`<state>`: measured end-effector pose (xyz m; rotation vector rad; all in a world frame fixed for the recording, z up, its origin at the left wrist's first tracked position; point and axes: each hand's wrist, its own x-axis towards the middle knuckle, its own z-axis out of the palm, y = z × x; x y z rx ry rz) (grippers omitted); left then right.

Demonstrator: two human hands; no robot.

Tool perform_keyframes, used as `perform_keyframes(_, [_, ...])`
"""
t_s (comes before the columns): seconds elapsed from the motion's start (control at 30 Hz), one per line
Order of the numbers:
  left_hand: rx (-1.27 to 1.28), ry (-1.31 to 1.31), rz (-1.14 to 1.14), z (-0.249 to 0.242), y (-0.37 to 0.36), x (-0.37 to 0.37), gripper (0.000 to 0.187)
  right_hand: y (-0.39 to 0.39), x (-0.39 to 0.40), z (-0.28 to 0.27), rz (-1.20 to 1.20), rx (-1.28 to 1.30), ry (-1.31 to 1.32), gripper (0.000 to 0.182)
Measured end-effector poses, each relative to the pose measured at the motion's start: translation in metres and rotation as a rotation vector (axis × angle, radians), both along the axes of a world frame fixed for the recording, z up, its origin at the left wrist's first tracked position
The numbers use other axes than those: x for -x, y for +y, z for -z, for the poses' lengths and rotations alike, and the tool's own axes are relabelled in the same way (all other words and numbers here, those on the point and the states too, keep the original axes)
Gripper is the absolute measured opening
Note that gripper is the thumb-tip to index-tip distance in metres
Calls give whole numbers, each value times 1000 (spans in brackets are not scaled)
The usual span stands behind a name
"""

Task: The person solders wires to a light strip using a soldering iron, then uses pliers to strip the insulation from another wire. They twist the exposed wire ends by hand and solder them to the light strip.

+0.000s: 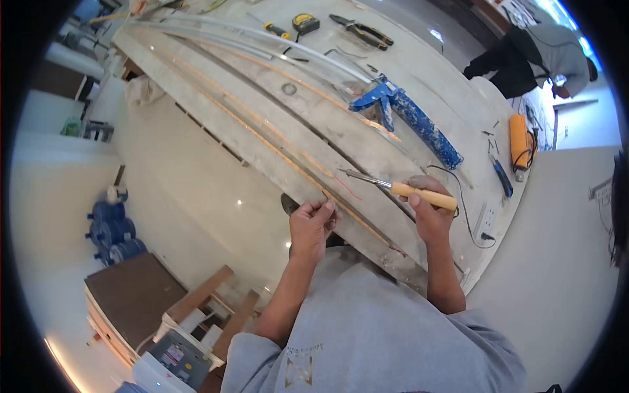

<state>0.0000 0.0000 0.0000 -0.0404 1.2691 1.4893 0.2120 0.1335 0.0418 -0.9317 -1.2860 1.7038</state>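
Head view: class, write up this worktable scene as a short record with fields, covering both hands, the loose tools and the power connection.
Right hand: holds wooden-handled metal soldering iron
Left hand: at long thin orange strip; contact unclear
Loose tools: stained blue caulking gun, black-and-yellow tape measure, black-and-yellow pliers
Power: black plug in white socket strip

Left hand [310,226] curled, right hand [434,224] gripping

The bare left forearm [283,298] slants far and right, thumb [324,211] extended. The right forearm [445,275] reaches toward the far side, tilted slightly left, fingers [423,181] closed in a grip.
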Motion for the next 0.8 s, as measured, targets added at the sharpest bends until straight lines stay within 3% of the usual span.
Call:
perform_keyframes(0.07, [3,-49,-95,-10,-1,-16,5,0,-13,-11,15,-270,-144,25])
perform_keyframes(0.1, [-53,-31,-113,13,20,10,5,19,11,2,2,-326,-121,25])
perform_keyframes(0.2, [-148,177,-168,23,14,17,5,17,3,-12,-28,-313,-170,30])
perform_keyframes(0.27, [-206,470,-161,15,23,35,7,18,1,-15,-12,-331,-152,30])
perform_keyframes(0.5, [-135,397,44,-7,39,79,11,15,-1,-2,29,-296,-99,31])
perform_keyframes(0.8, [-135,401,25,-11,48,74,12,19,15,-12,-108,-414,-207,28])
